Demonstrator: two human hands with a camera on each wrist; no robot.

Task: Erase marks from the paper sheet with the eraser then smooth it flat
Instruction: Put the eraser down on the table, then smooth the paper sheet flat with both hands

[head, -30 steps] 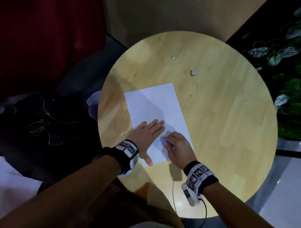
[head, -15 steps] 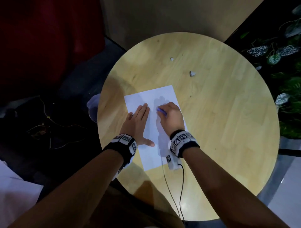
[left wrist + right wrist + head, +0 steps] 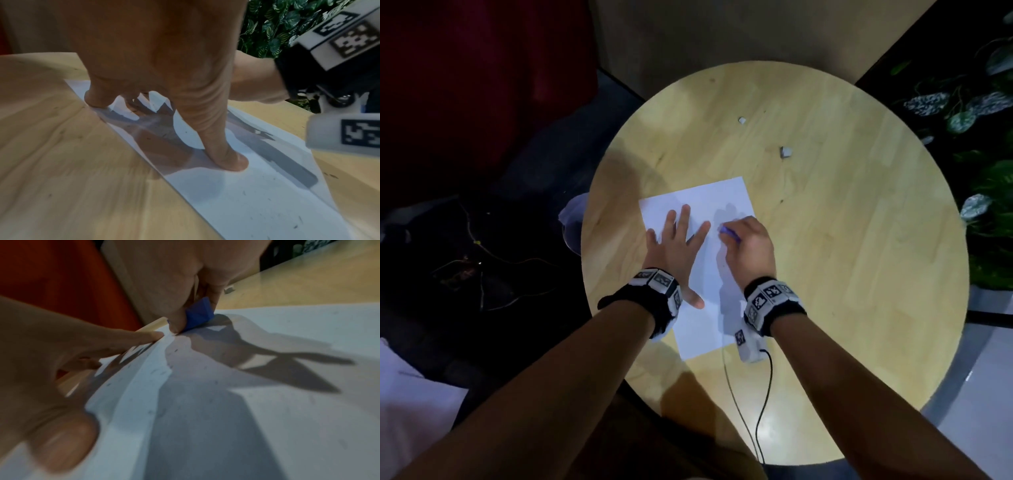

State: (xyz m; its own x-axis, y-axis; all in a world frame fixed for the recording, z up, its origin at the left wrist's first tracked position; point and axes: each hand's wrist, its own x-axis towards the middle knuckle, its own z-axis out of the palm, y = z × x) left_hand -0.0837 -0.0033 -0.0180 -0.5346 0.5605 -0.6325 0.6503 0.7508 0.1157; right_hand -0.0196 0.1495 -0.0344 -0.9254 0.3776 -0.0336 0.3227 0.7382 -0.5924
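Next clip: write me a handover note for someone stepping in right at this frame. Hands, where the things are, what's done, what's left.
Left hand: flat, fingers spread, pressing the paper sheet to the round table.
Right hand: pinching the blue eraser, its tip on the sheet's far right part.
Done: erasing is under way; dark crumbs lie on the sheet.
Left: whether marks remain cannot be told; finish rubbing, then smooth the sheet flat.

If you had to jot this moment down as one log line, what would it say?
phase: erasing | left hand: flat, pressing paper sheet | right hand: pinching blue eraser on sheet | table: two scraps
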